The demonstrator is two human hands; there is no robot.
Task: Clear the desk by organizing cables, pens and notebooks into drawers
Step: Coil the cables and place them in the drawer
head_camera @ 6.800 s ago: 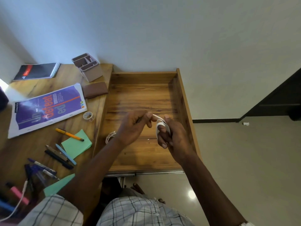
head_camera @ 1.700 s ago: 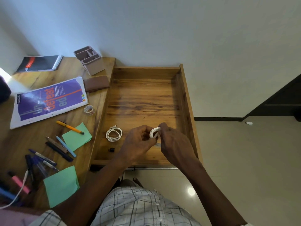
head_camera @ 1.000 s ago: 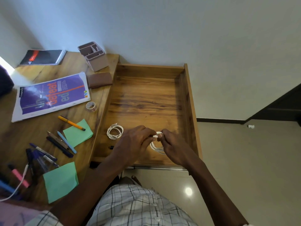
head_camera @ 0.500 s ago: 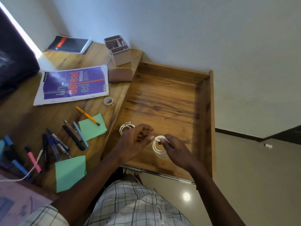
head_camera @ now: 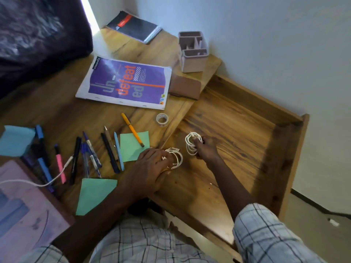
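A white coil (head_camera: 191,143) is gripped upright in the curled fingers of the right hand (head_camera: 206,149), low over the drawer (head_camera: 237,130), probably so its loops are kept from springing apart. A second coil (head_camera: 177,158), by the drawer's left wall, is touched by the flat-fingered left hand (head_camera: 152,166), seemingly to be steadied. Pens (head_camera: 110,150) are left on the surface (head_camera: 57,114).
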